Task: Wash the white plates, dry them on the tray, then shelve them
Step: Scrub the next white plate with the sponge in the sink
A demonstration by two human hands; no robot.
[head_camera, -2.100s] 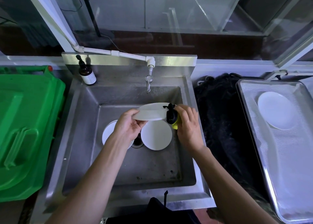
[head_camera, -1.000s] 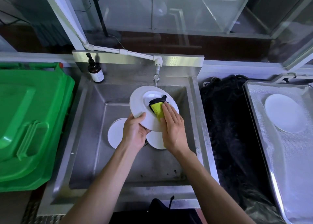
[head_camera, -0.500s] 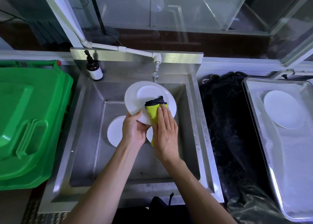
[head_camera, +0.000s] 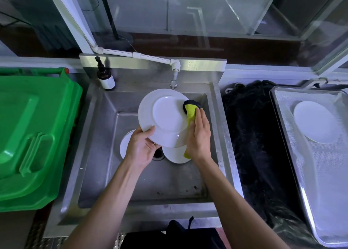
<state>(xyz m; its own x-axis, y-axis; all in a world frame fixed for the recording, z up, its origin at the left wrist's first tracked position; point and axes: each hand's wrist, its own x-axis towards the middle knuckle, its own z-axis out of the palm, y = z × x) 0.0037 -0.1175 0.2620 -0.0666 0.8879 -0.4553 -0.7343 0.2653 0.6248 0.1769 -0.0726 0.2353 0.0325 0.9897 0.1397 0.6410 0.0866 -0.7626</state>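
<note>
Your left hand (head_camera: 140, 147) grips the lower-left rim of the white plate (head_camera: 162, 116), thumb curled over the front. The plate is tilted up over the sink (head_camera: 98, 154), its face turned toward you and its top edge just under the tap (head_camera: 174, 79). Your right hand (head_camera: 200, 135), fingers straight and together, presses the yellow sponge (head_camera: 191, 111) flat against the plate's right edge. Two more plates (head_camera: 175, 154) lie flat in the basin below; another plate (head_camera: 313, 121) rests on the tray (head_camera: 282, 135).

Glass panels (head_camera: 169, 7) behind, green bin (head_camera: 33, 135) left, dim daylight
</note>
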